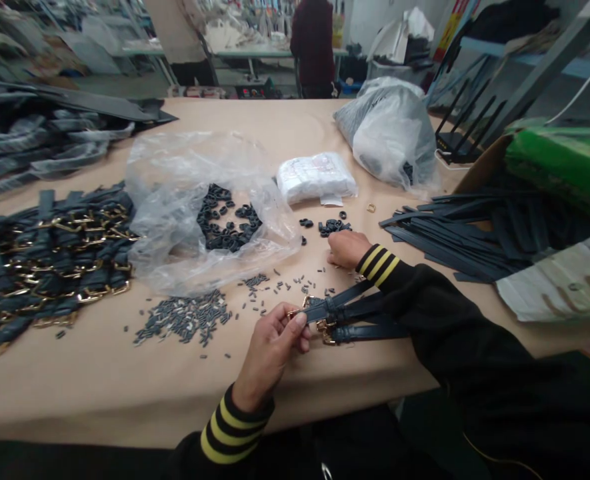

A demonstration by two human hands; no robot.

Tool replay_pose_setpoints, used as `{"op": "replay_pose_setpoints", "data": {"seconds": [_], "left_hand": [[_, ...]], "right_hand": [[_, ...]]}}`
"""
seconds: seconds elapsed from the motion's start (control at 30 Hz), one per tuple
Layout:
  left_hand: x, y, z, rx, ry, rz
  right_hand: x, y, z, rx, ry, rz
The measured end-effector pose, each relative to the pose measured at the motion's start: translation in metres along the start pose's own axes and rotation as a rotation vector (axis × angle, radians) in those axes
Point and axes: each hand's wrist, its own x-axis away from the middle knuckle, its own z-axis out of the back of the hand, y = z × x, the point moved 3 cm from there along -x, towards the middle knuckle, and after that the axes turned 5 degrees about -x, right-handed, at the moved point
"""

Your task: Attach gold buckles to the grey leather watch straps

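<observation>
My left hand (pixel 273 343) pinches the buckle end of a dark leather strap (pixel 319 311) between thumb and fingers. Under and beside it lie more dark straps (pixel 369 332) with gold buckles (pixel 326 333), their far ends running beneath my right sleeve. My right hand (pixel 347 249) is low over the table, fingers curled, beside a small heap of black strap loops (pixel 333 227). Whatever its fingertips hold, if anything, is hidden. Small dark pegs (pixel 299 283) are scattered between the two hands, and a larger pile of such pegs (pixel 185 317) lies to the left.
An open plastic bag (pixel 159 227) holds more black loops. Buckled straps (pixel 49 260) are heaped at left; plain strips (pixel 455 230) lie at right beside a box. A white packet (pixel 316 176) and a filled bag (pixel 392 133) stand farther back. Two people are beyond the table.
</observation>
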Motion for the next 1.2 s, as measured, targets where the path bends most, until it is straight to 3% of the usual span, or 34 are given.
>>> {"op": "replay_pose_setpoints", "data": {"seconds": [0.4,0.53,0.63,0.7,0.8,0.93,1.07,1.2], "left_hand": [[0.02,0.002,-0.008,-0.087,0.092,-0.109],[0.024,0.001,-0.009,-0.107,0.112,-0.132],[0.024,-0.001,-0.008,-0.109,0.133,-0.144],[0.024,-0.003,-0.008,-0.108,0.144,-0.152],[0.023,-0.005,-0.008,-0.129,0.16,-0.161],[0.024,-0.008,-0.012,-0.178,0.16,-0.169],[0.028,-0.008,-0.017,-0.225,0.166,-0.166],[0.03,-0.008,-0.023,-0.276,0.166,-0.191]], "right_hand": [[0.028,-0.013,-0.005,0.029,0.159,-0.017],[0.039,-0.008,0.009,-0.028,0.209,-0.019],[0.063,-0.007,0.021,-0.098,0.252,0.031],[0.087,-0.011,0.019,-0.239,0.228,0.151],[0.123,-0.019,-0.004,-0.815,0.064,0.358],[0.15,-0.024,-0.041,-1.314,-0.01,0.295],[0.155,-0.02,-0.056,-1.442,0.045,0.095],[0.156,-0.016,-0.052,-1.364,0.158,0.135]]}}
